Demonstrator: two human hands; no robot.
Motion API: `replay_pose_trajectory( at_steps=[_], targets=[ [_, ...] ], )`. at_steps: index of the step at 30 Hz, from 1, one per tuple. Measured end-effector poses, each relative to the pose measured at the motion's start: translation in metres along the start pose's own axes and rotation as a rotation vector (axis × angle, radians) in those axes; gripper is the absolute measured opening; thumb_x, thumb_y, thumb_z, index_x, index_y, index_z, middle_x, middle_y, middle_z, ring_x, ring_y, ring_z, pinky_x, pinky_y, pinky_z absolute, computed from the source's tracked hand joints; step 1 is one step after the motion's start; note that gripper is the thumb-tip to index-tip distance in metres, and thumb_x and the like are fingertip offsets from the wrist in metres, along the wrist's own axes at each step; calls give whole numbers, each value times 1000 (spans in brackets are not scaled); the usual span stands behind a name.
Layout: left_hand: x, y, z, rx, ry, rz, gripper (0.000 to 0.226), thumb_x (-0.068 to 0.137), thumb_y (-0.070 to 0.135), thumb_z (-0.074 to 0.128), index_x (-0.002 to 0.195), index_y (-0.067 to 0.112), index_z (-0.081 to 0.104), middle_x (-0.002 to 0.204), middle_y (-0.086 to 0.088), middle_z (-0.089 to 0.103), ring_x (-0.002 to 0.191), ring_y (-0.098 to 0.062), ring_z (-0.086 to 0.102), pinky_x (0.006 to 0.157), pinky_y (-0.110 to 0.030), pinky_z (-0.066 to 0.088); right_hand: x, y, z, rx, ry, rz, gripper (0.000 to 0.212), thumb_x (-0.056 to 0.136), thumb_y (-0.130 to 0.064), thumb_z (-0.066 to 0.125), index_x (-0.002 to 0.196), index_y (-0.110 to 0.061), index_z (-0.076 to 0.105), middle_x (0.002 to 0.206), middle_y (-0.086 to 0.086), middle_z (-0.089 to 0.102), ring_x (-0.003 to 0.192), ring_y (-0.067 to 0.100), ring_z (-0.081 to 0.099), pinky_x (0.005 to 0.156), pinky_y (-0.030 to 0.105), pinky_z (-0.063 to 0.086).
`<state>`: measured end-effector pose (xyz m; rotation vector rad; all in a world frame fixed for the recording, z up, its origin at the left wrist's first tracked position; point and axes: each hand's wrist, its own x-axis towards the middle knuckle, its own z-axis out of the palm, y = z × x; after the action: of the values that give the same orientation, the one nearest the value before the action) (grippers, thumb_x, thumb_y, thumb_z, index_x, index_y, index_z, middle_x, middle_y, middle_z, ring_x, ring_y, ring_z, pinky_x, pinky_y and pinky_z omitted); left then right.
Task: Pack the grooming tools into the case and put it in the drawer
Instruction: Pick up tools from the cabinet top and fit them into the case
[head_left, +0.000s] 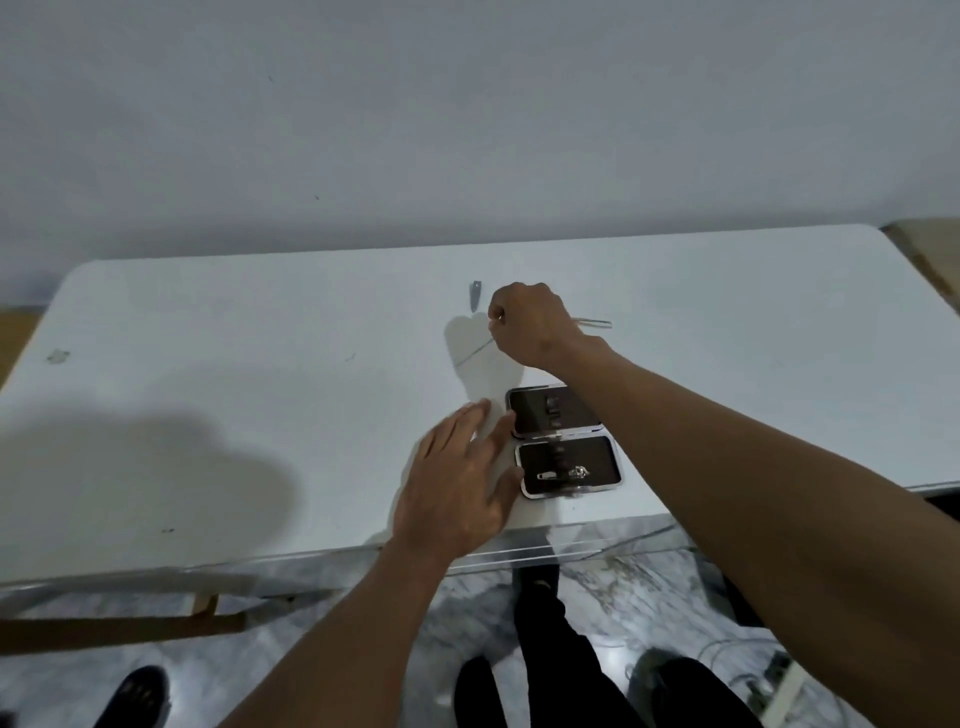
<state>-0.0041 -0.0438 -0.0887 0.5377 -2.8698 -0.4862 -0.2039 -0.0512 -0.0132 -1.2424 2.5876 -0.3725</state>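
White table (208, 364) | case (566, 462) open, two small tools inside | left hand (462, 488) spread, empty | right hand (524, 325) pinching thin tool (597, 323)

Two bare forearms without sleeves, left hand (462, 483) and right hand (530, 325) ungloved, dark trousers (556, 654), black shoes (135, 696)

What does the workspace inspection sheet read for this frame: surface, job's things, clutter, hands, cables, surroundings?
Surface: white table, a few small marks.
Job's things: case lies open near the front edge, small metal tools in its near half; thin probe, tweezers and small grey tool are outside it.
Clutter: nothing seen.
Hands: right hand closed around the thin probe; left hand open, fingers against the case's left edge.
Cables: white cables on the floor, right.
Surroundings: plain wall, marbled floor; no drawer in view.
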Motion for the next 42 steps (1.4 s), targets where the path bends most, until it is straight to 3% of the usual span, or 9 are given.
replay_pose_trajectory(
  at_steps=[6,9,15,19,24,28,31,34,42],
  targets=[
    [0,1,1,-12,-14,-36,58,94,52,40,148,30,36,155,-2,36,143,-20,31,116,-33,23,46,-14,0,26,-9,38,15,84,-4,47,88,-1,61,94,16,69,88,37,65,69,31,49],
    [0,0,-1,-50,-9,-31,58,93,51,45,146,28,39,154,-3,39,141,-21,35,114,-37,32,66,-22,0,31,-30,73,11,86,1,48,77,-6,47,86,14,59,95,37,62,67,30,40],
    [0,-1,3,-105,28,-35,58,90,49,50,144,29,43,154,-1,39,142,-19,35,110,-40,36,85,-30,4,18,-57,80,10,85,2,49,90,-7,52,107,19,62,102,37,61,72,31,42],
    [0,-1,4,-99,49,-28,58,91,48,51,145,29,42,154,-1,39,142,-19,35,113,-37,32,87,-29,0,106,-99,133,18,80,2,52,70,-9,42,84,12,55,86,33,59,68,29,43],
    [2,1,1,-31,39,-25,59,92,50,47,146,28,41,153,-3,41,141,-20,35,115,-31,23,70,-14,-20,402,-84,217,13,75,-7,66,87,-1,69,76,13,72,71,25,71,70,30,59],
    [3,2,3,-69,96,-29,57,88,45,52,141,24,50,147,-5,48,136,-22,43,112,-34,32,30,5,-40,549,-93,226,17,73,-14,80,69,-10,65,64,7,70,61,17,71,47,17,48],
    [3,-1,5,-74,104,-32,57,87,45,51,140,23,52,146,-5,49,135,-23,44,110,-36,36,0,20,-44,676,-42,245,20,67,-5,83,62,-6,63,66,14,67,64,25,67,66,36,62],
    [2,-1,6,-68,76,-44,59,87,47,48,141,24,50,149,-4,46,137,-21,41,111,-37,35,-33,33,-46,626,-31,251,27,66,-11,86,56,-12,60,61,6,60,58,18,54,59,32,49],
    [2,0,5,-60,70,-42,60,87,49,45,141,25,49,148,-5,47,137,-23,41,110,-40,35,-90,64,-46,471,-89,141,16,73,-12,80,87,-9,72,74,4,69,61,14,66,61,20,49]
  ],
)
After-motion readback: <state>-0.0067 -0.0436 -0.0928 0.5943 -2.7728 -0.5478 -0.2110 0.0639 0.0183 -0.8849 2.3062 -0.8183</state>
